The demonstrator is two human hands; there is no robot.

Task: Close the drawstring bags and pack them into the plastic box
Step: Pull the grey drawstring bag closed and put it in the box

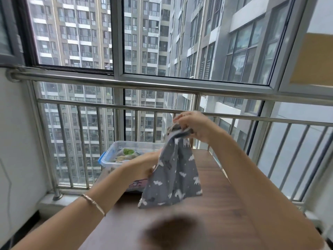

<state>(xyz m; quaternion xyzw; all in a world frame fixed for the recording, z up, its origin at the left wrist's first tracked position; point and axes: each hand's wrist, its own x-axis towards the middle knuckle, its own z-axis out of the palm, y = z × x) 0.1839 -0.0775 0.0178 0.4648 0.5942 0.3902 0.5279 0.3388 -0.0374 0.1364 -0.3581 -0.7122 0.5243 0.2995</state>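
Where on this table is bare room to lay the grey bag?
Bare wood: the table right of the grey bag, and the near strip below it. Crowded: far left, with the plastic box and the left hand.

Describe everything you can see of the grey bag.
The grey bag is soft cloth printed with white clouds and small dark shapes. It hangs upright, its top bunched in the right hand, which grips it; the left hand holds its left edge lower down. It widens toward a flat bottom edge just over the table, in front of the box. Whether it touches the table is unclear.
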